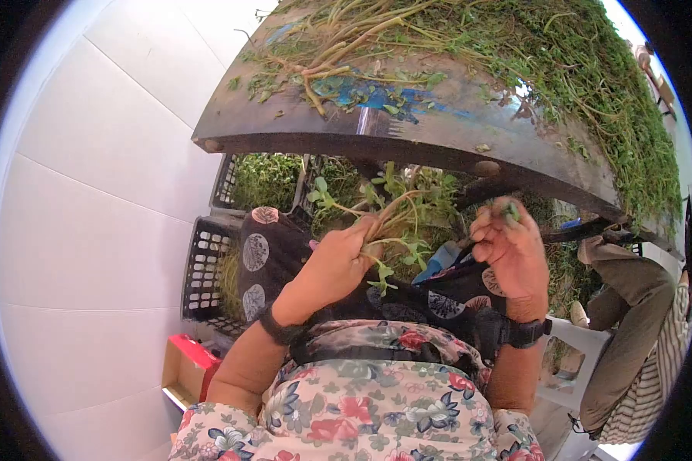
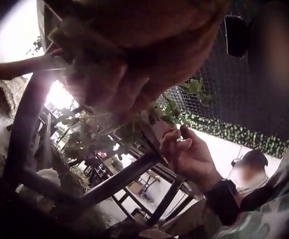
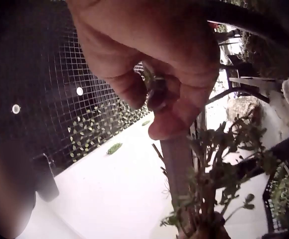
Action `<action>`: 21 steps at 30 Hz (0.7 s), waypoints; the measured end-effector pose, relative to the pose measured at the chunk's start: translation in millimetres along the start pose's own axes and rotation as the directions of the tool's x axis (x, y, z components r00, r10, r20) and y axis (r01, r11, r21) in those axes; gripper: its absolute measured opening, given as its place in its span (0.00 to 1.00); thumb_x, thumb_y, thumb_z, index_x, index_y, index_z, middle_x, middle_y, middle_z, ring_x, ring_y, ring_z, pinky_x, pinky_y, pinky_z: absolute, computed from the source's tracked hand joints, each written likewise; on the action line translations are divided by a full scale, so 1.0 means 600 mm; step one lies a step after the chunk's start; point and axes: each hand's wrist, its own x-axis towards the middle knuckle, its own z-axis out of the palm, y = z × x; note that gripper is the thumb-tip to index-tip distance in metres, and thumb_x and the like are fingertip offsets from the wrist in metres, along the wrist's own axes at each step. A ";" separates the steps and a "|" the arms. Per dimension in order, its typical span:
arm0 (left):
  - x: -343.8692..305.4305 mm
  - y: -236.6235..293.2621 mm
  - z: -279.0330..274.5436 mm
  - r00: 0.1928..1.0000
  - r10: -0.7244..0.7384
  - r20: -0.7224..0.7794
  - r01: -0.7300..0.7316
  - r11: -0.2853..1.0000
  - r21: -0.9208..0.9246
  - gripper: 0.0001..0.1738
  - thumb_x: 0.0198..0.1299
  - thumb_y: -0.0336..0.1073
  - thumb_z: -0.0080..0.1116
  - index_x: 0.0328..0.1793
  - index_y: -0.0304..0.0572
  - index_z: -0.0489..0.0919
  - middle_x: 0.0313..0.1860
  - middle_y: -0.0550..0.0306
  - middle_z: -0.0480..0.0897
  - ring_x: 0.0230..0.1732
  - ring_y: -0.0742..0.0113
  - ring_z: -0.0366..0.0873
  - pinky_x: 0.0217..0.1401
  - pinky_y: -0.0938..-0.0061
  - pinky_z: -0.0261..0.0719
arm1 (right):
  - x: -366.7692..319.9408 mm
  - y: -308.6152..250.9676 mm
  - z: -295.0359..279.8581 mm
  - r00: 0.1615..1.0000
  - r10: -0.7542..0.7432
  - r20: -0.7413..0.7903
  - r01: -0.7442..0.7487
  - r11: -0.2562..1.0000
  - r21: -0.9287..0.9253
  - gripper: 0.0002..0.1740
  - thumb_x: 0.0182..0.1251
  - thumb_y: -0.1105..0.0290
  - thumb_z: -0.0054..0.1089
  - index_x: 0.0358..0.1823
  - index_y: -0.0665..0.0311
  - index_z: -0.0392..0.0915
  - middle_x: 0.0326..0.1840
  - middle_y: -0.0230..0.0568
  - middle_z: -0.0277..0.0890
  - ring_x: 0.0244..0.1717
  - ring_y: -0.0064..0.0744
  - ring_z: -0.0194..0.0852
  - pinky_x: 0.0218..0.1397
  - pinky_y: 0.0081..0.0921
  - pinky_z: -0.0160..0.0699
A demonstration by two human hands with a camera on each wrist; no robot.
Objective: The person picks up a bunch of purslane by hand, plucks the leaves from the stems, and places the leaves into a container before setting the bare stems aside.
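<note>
In the head view the left hand grips a bunch of leafy green stems, with sprigs sticking out above and below the fingers. To its right, apart from the bunch, the raised right hand has curled fingers around a small green bit. The right wrist view shows the right hand close up, pinching this small dark green bit; the stems are below it. Dark and blurred, the left hand fills the top of the left wrist view, partly hiding its stems.
A table beyond the hands bears long stems and a large heap of greens. Black crates with greens stand at the left, near a red box. Another seated person's leg is at the right.
</note>
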 end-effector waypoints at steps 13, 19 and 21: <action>0.006 -0.002 0.033 0.984 -0.175 0.025 0.162 0.947 0.279 0.22 0.47 0.26 0.52 0.52 0.35 0.66 0.33 0.37 0.76 0.38 0.38 0.73 0.38 0.56 0.70 | 0.009 0.091 0.070 0.904 -0.217 0.368 0.406 0.169 -0.898 0.11 0.54 0.74 0.54 0.40 0.63 0.75 0.28 0.43 0.71 0.29 0.42 0.73 0.33 0.34 0.71; 0.004 -0.026 0.053 0.969 -0.228 0.099 0.209 0.964 0.166 0.22 0.45 0.23 0.52 0.51 0.34 0.67 0.35 0.34 0.75 0.41 0.36 0.71 0.40 0.55 0.69 | 0.014 0.118 0.070 0.898 -0.247 0.364 0.379 0.012 -0.925 0.11 0.52 0.78 0.50 0.39 0.65 0.71 0.32 0.49 0.70 0.35 0.51 0.71 0.39 0.37 0.71; 0.003 -0.032 0.061 0.978 -0.189 0.087 0.177 0.976 0.126 0.20 0.47 0.24 0.52 0.49 0.34 0.66 0.33 0.34 0.75 0.40 0.37 0.71 0.38 0.53 0.69 | 0.020 0.130 0.063 0.933 -0.255 0.253 0.281 0.079 -0.957 0.09 0.55 0.77 0.48 0.39 0.67 0.70 0.32 0.49 0.71 0.35 0.49 0.72 0.39 0.35 0.72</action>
